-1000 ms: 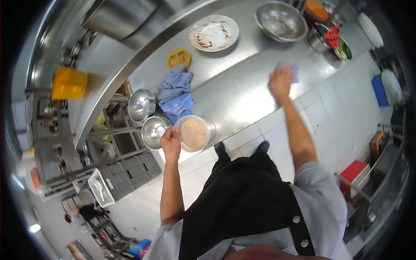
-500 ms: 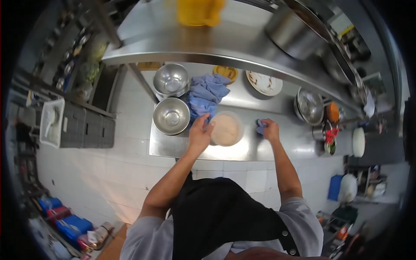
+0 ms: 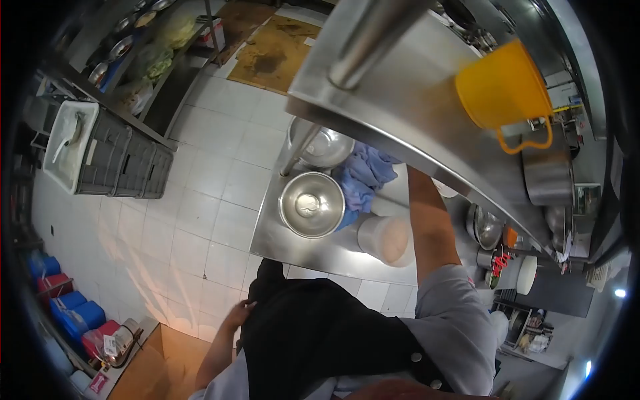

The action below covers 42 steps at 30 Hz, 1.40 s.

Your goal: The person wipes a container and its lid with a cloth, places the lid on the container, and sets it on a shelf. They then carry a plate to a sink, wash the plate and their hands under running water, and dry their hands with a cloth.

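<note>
My left hand hangs low beside the black apron, small in view, its fingers too unclear to read. My right forearm reaches forward beneath the steel shelf, and the shelf hides my right hand. Left of that forearm, a translucent tub with beige contents stands near the counter's front edge. Two steel bowls, one nearer and one farther back, are at the counter's left end. Crumpled blue cloths lie beside them.
Above the counter runs a steel shelf bearing a yellow pitcher and a large pot. Stacked grey crates stand on the floor at left. More bowls and a white container are at right.
The view has swung left. My left hand has left the tub's side and dropped beside the apron. My right arm now stretches farther forward, its hand out of sight under the shelf.
</note>
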Tool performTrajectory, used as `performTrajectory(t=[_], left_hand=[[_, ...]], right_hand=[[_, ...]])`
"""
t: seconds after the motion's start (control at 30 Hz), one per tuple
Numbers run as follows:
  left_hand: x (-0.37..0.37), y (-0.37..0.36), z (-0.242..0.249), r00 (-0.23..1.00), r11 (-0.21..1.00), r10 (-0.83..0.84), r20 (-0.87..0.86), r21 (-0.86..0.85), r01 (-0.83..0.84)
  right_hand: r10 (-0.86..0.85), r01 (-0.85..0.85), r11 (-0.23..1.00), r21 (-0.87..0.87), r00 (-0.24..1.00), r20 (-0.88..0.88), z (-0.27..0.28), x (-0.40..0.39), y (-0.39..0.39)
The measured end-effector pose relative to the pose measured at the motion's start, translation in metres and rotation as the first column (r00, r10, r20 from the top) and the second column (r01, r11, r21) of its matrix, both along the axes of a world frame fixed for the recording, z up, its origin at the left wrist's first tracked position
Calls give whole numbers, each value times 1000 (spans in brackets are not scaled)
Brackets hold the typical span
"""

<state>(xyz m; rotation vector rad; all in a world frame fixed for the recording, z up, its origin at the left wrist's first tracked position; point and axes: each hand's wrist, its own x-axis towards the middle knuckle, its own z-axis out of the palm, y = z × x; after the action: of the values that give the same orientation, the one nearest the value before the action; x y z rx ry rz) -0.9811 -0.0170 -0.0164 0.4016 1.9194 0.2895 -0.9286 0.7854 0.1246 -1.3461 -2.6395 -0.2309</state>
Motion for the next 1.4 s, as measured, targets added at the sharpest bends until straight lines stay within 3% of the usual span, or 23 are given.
performTrajectory(t=[0.07, 0.1, 0.17, 0.2, 0.23, 0.27, 0.33, 0.43, 0.47, 0.5, 0.53, 0.57, 0.6, 0.63, 0.67, 0.77, 0.83, 0.9, 0.97, 1.1, 1.27, 1.33, 1.4], left_hand=[[27, -39, -23, 960, 877, 177, 218, 407, -254], [24, -34, -13, 958, 878, 182, 221, 402, -260], [5, -2, 31, 859, 899, 409, 307, 25, -437], [-6, 19, 55, 859, 895, 414, 302, 39, -445], [-13, 40, 83, 953, 944, 296, -63, 168, -282], [-18, 62, 109, 885, 972, 171, -434, 219, -80], [-32, 115, 159, 775, 796, 419, -473, 603, -62], [-24, 196, 255, 849, 508, 472, -238, 860, -41], [-13, 223, 286, 875, 427, 441, -197, 904, -11], [3, 251, 312, 895, 294, 423, -141, 956, 12], [18, 275, 332, 930, 240, 358, -81, 971, -7], [38, 299, 346, 950, 168, 312, 20, 983, -76], [57, 319, 355, 960, 99, 255, 118, 984, -147], [74, 333, 361, 963, 108, 253, 96, 986, -127], [91, 344, 365, 941, -5, 184, 284, 958, -288], [125, 333, 372, 793, -115, 38, 609, 790, -602], [138, 319, 384, 601, -126, -20, 799, 594, -795], [151, 306, 390, 588, -144, -28, 809, 579, -803], [161, 298, 398, 571, -171, -41, 820, 557, -813], [172, 288, 410, 610, -188, -46, 791, 593, -783], [175, 294, 402, 701, -145, 3, 713, 694, -705], [164, 298, 395, 819, -104, 86, 568, 822, -560], [136, 292, 391, 823, -108, 76, 563, 825, -555]], right_hand=[[-14, 14, 1000, 2, 1000, 21, -8, -8, -3], [-9, 9, 1000, 2, 1000, 14, -10, -8, -3], [22, -22, 1000, 11, 999, -24, -8, -6, -2], [45, -44, 999, 22, 997, -58, -4, -4, -3], [76, -73, 997, 36, 992, -103, 4, -1, -3], [119, -112, 992, 53, 980, -157, 16, 4, -4], [244, -208, 966, 154, 932, -270, 46, 22, -15], [479, -340, 868, 363, 769, -424, 107, 57, -72], [185, -341, 937, -80, 677, -712, 138, 61, -110], [-212, -411, 765, -496, 566, -797, 182, 65, -166], [-216, -666, 586, -463, 422, -881, 212, 79, -208], [-48, -678, 683, -273, 331, -942, 210, 86, -228], [1, -688, 669, -283, 382, -924, 230, 102, -260], [243, -731, 664, -156, 408, -880, 250, 117, -284], [467, -774, 632, -36, 417, -779, 265, 134, -300], [465, -797, 604, 9, 344, -816, 289, 186, -315], [-4, -761, 638, -116, 148, -989, 289, 219, -308], [-192, -745, 666, 23, -201, -961, 314, 246, -304], [-255, -730, 683, 34, -282, -925, 333, 271, -298], [23, -636, 756, 152, -206, -978, 347, 286, -317], [656, -692, 651, 312, 306, -690, 326, 220, -369], [731, -669, 631, 392, 346, -588, 322, 197, -383], [724, -748, 633, 199, 483, -492, 329, 185, -394]])
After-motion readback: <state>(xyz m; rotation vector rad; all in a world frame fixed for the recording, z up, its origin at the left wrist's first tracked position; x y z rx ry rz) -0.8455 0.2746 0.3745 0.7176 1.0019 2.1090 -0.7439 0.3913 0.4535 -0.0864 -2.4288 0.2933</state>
